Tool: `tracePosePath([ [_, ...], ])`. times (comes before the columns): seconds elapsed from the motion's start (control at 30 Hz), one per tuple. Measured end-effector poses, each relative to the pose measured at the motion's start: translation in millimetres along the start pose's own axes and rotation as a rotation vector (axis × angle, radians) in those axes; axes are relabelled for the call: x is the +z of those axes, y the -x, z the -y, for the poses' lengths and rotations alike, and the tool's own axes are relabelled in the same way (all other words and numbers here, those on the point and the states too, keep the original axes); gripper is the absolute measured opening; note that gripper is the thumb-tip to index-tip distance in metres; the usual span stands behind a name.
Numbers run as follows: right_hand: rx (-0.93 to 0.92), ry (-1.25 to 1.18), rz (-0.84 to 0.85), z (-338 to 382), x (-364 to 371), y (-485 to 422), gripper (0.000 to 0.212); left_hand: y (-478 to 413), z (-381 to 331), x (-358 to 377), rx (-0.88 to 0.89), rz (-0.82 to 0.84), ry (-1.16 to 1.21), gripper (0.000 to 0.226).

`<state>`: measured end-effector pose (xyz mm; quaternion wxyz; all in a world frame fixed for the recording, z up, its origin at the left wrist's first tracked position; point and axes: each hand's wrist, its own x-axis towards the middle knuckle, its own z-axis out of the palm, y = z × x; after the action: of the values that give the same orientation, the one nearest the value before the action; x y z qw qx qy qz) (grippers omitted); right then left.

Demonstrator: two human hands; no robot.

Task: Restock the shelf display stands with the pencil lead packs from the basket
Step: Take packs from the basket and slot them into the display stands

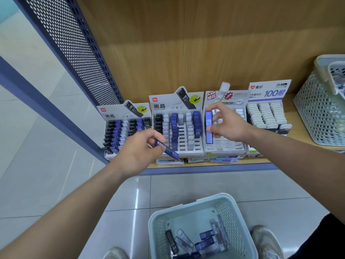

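Note:
My left hand (139,152) pinches a dark blue pencil lead pack (168,150) that slants down to the right in front of the second display stand (178,126). My right hand (226,123) holds a lighter blue HB pack (209,127) upright between thumb and fingers, at the left edge of the third stand (225,144). Four cardboard stands sit in a row on the low wooden shelf (291,131). A pale blue basket (199,210) on the floor below me holds several black, clear and blue packs.
A white perforated basket (321,109) stands on the shelf at the far right. A blue perforated shelf upright (74,43) rises at the left. Flat packs lie along the shelf's front edge (224,159). My shoes (267,240) flank the floor basket on grey tiles.

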<state>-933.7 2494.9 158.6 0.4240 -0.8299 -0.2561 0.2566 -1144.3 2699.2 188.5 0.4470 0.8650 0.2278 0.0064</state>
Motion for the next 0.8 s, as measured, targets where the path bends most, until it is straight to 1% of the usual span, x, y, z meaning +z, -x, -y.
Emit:
tracePosePath([
  [0.13, -0.013, 0.082, -0.099, -11.0, 7.1, -13.4, 0.031, -0.9, 7.6, -2.2, -0.02, 0.0, -0.011, 0.011],
  [0.23, -0.035, 0.132, -0.113, -14.3, 13.4, -18.9, 0.023, -2.7, 9.0, -2.0, -0.016, -0.001, -0.009, 0.012],
  [0.4, -0.081, 0.203, -0.11, -18.5, 21.8, -21.6, 0.022, -4.3, 9.4, -0.3, -0.013, -0.001, -0.022, 0.011],
  [0.6, -0.121, 0.265, -0.086, -23.0, 24.7, -17.4, 0.028, -6.3, 10.2, 0.2, -0.024, 0.009, -0.034, 0.01],
  [0.8, -0.136, 0.362, -0.054, -24.5, 21.3, -14.8, 0.024, -6.7, 9.3, 0.2, -0.02, 0.017, -0.033, 0.011],
])
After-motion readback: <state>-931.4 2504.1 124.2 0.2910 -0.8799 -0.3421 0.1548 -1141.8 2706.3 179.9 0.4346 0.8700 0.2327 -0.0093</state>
